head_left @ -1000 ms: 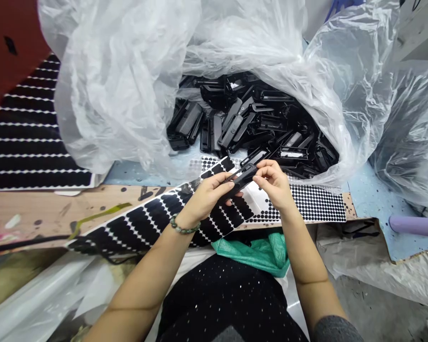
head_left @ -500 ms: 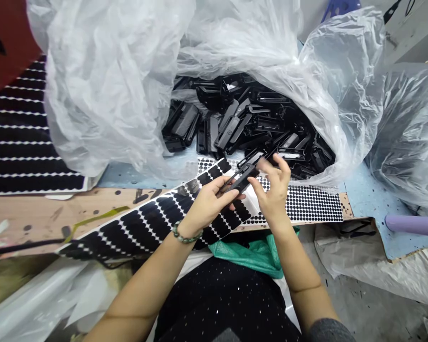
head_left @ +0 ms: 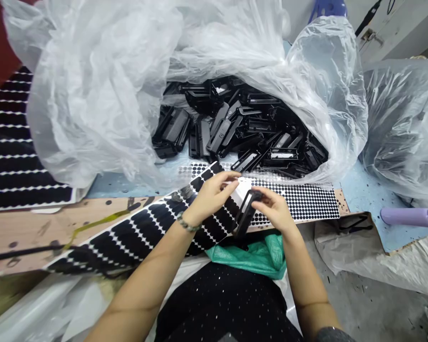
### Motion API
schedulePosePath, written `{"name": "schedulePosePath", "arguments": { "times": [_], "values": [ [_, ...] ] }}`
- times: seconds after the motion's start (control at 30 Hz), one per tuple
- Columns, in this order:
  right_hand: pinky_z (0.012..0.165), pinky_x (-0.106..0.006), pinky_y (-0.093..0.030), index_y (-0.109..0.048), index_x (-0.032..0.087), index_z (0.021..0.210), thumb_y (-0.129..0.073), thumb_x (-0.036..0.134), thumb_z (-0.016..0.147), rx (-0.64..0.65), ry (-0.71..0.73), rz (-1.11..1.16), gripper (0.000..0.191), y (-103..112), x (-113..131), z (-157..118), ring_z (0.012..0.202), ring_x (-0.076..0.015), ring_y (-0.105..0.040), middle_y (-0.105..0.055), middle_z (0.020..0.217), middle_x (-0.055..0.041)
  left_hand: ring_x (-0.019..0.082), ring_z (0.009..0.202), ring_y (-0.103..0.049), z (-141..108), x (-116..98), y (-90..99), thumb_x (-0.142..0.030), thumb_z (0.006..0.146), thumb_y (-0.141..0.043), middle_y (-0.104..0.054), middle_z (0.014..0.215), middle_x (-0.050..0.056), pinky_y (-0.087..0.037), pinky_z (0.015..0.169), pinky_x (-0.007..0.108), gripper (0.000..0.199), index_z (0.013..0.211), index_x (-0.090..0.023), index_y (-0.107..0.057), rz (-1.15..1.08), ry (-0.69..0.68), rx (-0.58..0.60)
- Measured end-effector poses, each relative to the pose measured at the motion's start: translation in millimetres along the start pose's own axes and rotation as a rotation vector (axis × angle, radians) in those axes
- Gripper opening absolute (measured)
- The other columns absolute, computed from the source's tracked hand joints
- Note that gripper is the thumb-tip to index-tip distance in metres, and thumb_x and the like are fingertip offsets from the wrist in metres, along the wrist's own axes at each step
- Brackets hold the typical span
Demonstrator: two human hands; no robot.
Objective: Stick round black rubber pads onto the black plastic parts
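My right hand [head_left: 274, 209] pinches the upper end of a narrow black plastic piece [head_left: 245, 214]. The piece is tilted, with a pale strip along its inner side. My left hand [head_left: 216, 194], with a beaded bracelet at the wrist, is over the sheet of black stickers [head_left: 153, 223]. Its thumb and bent index finger come close together near the sheet's white backing [head_left: 244, 186]; whatever lies between the fingertips is too small to make out. Behind both hands, many similar black plastic pieces [head_left: 221, 133] lie heaped in a clear plastic bag [head_left: 306, 85].
A sheet of small black dots [head_left: 306, 202] lies along the table's front edge. Another striped black sticker sheet [head_left: 7, 156] is at the left. A purple cylinder [head_left: 406, 217] sits at the right. Green woven material [head_left: 257, 259] hangs below the edge, and a black cable [head_left: 24, 254] crosses at left.
The black piece has passed from my left hand to my right, and has come closer to me. My left hand has let go of it and now hovers at the sticker sheet.
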State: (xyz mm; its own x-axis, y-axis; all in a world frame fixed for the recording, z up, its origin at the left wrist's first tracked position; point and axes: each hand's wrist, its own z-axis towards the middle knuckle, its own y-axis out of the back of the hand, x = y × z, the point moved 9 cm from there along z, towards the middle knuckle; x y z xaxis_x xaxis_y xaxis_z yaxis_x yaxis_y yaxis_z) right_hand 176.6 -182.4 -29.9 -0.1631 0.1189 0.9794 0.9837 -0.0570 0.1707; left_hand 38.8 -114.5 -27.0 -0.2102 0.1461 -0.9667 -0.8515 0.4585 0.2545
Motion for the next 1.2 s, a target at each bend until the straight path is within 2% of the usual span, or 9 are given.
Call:
{"name": "schedulePosePath", "arguments": {
  "times": [0.07,0.13,0.3,0.4,0.47,0.63,0.87,1.03,1.2],
  "values": [
    [0.074,-0.032,-0.056,-0.071,0.025,0.102,-0.065,0.036,0.08,0.059,-0.009,-0.156,0.025,4,-8,-6,0.085,-0.0186,-0.067,-0.071,0.102,-0.0045,0.024,0.103,-0.064,25,-1,-6.8,-0.029,0.087,-0.052,-0.07,0.112,0.009,-0.052,0.09,0.038,0.026,0.108,-0.019,-0.064,0.224,-0.04,-0.034],
    [0.074,-0.032,-0.054,-0.071,0.023,0.096,-0.057,0.029,0.085,-0.029,-0.022,-0.323,0.018,16,-15,-3,0.081,-0.0175,-0.066,-0.069,0.095,-0.0051,0.028,0.106,-0.063,50,4,-19.5,-0.022,0.082,-0.058,-0.069,0.109,0.011,-0.05,0.092,0.042,0.023,0.103,-0.018,-0.065,0.464,-0.004,-0.021],
    [0.084,-0.036,-0.049,-0.062,0.02,0.076,-0.055,0.012,0.082,-0.156,-0.151,-0.678,0.012,19,-38,23,0.084,-0.0196,-0.061,-0.062,0.085,-0.0045,0.035,0.11,-0.058,78,8,-17.4,-0.012,0.08,-0.052,-0.066,0.103,0.018,-0.044,0.096,0.051,0.009,0.082,-0.016,-0.061,0.542,0.021,-0.126],
    [0.084,-0.037,-0.047,-0.056,0.021,0.073,-0.058,0.01,0.078,-0.138,-0.172,-0.688,0.012,8,-47,34,0.085,-0.0211,-0.058,-0.059,0.086,-0.0051,0.028,0.112,-0.058,66,0,13.0,-0.016,0.082,-0.051,-0.064,0.106,0.012,-0.043,0.102,0.044,0.006,0.085,-0.018,-0.055,0.252,-0.055,-0.334],
    [0.083,-0.038,-0.046,-0.053,0.022,0.071,-0.058,0.01,0.077,-0.136,-0.177,-0.672,0.014,5,-50,36,0.085,-0.0211,-0.057,-0.057,0.086,-0.0048,0.023,0.101,-0.063,51,8,26.1,-0.022,0.084,-0.051,-0.064,0.095,0.006,-0.049,0.093,0.039,0.003,0.086,-0.02,-0.052,-0.088,-0.005,-0.386],
    [0.078,-0.035,-0.048,-0.048,0.023,0.071,-0.056,0.012,0.077,-0.143,-0.18,-0.576,0.014,6,-47,34,0.076,-0.0174,-0.055,-0.054,0.077,0.0,0.019,0.082,-0.068,8,33,-0.9,-0.034,0.081,-0.057,-0.064,0.088,0.002,-0.056,0.066,0.03,0.017,0.089,-0.02,-0.052,-0.698,0.294,-0.203],
    [0.074,-0.032,-0.052,-0.056,0.023,0.077,-0.067,0.036,0.072,-0.137,-0.09,0.275,0.017,-17,-9,28,0.072,-0.014,-0.057,-0.056,0.077,0.0014,0.021,0.091,-0.068,-24,40,-22.1,-0.039,0.074,-0.071,-0.066,0.093,0.003,-0.057,0.077,0.034,0.03,0.095,-0.021,-0.059,-0.894,0.293,-0.197],
    [0.068,-0.031,-0.052,-0.061,0.022,0.071,-0.069,0.037,0.071,-0.168,0.025,0.165,0.018,-29,15,27,0.084,-0.0171,-0.055,-0.053,0.097,-0.0045,0.018,0.09,-0.065,-25,36,-18.3,-0.042,0.074,-0.073,-0.067,0.096,0.002,-0.055,0.083,0.033,0.032,0.096,-0.021,-0.062,-0.901,0.199,-0.227],
    [0.076,-0.034,-0.052,-0.06,0.022,0.072,-0.062,0.035,0.078,-0.174,0.076,0.018,0.015,-33,20,27,0.087,-0.0181,-0.055,-0.053,0.094,-0.0046,0.019,0.098,-0.063,-26,32,-15.9,-0.043,0.078,-0.07,-0.067,0.102,0.003,-0.051,0.091,0.034,0.031,0.1,-0.022,-0.062,-0.855,0.131,-0.234]
  ]
}}
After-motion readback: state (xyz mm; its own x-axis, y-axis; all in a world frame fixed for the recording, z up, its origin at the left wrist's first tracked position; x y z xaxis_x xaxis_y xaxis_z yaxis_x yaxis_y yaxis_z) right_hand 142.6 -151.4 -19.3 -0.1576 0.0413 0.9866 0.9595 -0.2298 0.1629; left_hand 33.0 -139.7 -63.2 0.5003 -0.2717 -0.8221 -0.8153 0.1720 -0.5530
